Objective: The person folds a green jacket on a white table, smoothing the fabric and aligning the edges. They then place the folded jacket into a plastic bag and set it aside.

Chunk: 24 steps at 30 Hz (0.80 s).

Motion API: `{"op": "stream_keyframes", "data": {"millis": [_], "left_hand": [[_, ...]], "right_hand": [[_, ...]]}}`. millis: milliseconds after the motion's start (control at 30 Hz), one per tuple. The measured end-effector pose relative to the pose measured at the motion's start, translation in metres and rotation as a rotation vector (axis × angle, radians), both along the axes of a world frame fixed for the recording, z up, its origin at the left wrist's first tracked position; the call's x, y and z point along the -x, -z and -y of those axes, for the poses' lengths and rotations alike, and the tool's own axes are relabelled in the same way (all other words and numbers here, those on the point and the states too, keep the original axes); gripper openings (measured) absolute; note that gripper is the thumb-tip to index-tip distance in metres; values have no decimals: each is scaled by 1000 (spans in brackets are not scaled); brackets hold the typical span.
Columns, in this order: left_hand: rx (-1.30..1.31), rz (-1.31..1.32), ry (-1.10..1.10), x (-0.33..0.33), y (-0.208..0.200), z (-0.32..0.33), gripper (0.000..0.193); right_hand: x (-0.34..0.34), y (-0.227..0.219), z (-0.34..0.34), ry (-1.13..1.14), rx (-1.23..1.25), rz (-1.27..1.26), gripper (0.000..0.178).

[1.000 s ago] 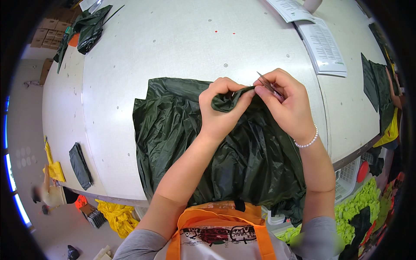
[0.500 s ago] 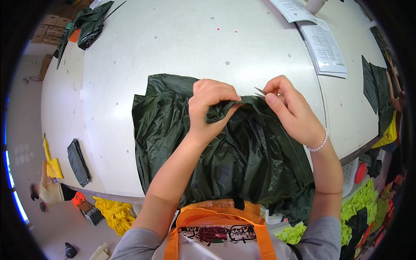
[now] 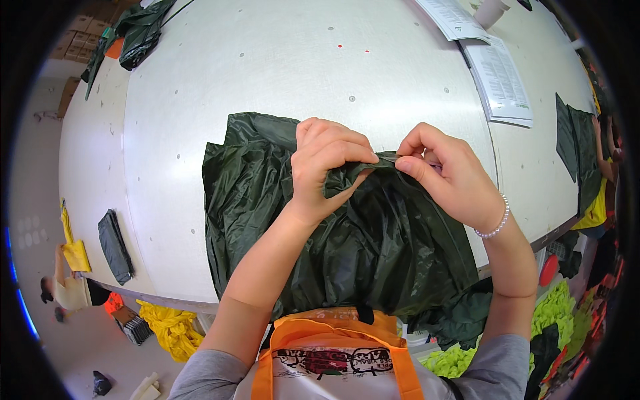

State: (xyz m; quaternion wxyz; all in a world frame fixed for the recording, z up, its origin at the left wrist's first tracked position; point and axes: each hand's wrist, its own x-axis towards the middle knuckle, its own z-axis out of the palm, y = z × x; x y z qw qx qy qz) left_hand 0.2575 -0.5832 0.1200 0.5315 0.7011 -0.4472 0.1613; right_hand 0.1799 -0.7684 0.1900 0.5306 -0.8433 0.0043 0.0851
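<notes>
Pinches the far edge of one crumpled dark green cloth point(image 3: 373, 247) between thumb and fingers of the left hand point(image 3: 312, 160). Holds one thin metal tool point(image 3: 387, 158) between thumb and fingers of the right hand point(image 3: 460, 177), right at that same edge; cannot tell the tool's kind, mostly hidden behind fingertips. Wears one beaded bracelet point(image 3: 497, 220) on the right wrist. Has the cloth lying across the near side of a white table point(image 3: 280, 80), partly covered by both forearms.

Has two red dots point(image 3: 340, 46) on the tabletop beyond the hands, two overlapping printed booklets point(image 3: 498, 87) and one white cup-like object point(image 3: 491, 12) at the far right. Has two dark bundles toward the left: one loose point(image 3: 141, 33), far off, and one folded flat point(image 3: 115, 247), nearer. Has one yellow heap point(image 3: 170, 330) below the table's left, lime-green cloth point(image 3: 553, 310) and one red round object point(image 3: 549, 270) below its right. Shares the surroundings with two other people, one at the left point(image 3: 72, 293), one at the right point(image 3: 603, 160), both well apart.
</notes>
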Motion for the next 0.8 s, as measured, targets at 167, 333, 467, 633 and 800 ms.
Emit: {"op": "stream_keyframes", "data": {"millis": [167, 333, 467, 633, 800], "left_hand": [[40, -32, -28, 2, 4, 0, 31], [34, -26, -3, 1, 1, -1, 32], [1, 96, -18, -2, -1, -1, 33], [-14, 140, -24, -3, -2, -2, 34], [-12, 118, -27, -5, -2, -4, 33]], "right_hand": [[5, 6, -7, 83, -22, 22, 17], [7, 7, -5, 98, -69, 37, 16], [3, 4, 1, 1, -38, 29, 18], [-2, -7, 3, -80, 96, 22, 19], [-5, -5, 1, 82, 27, 38, 17]]}}
